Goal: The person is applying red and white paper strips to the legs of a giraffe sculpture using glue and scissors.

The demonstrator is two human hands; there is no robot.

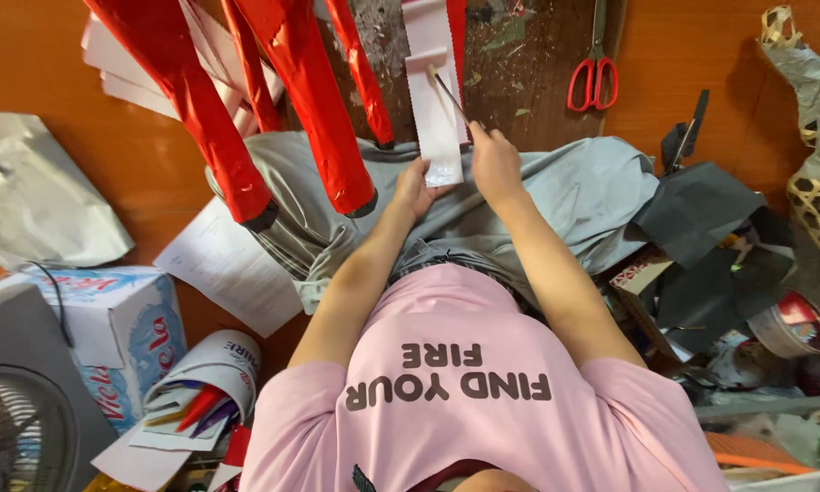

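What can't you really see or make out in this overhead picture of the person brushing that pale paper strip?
- Red paper-wrapped sticks: their tops are cut off by the head view's upper edge.
- Pale paper strip: its far end also runs off the top.
- Left hand: fingertips hidden under the strip.
- Brush in the right hand: what is on its tip is too small to tell.
- Fan: cropped by the corner.

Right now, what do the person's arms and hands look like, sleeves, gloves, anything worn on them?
Both arms are bare from the short sleeves of a pink T-shirt down. The left hand and the right hand are bare too: no gloves, and no watch, bracelet or ring shows on either wrist or hand from this view.
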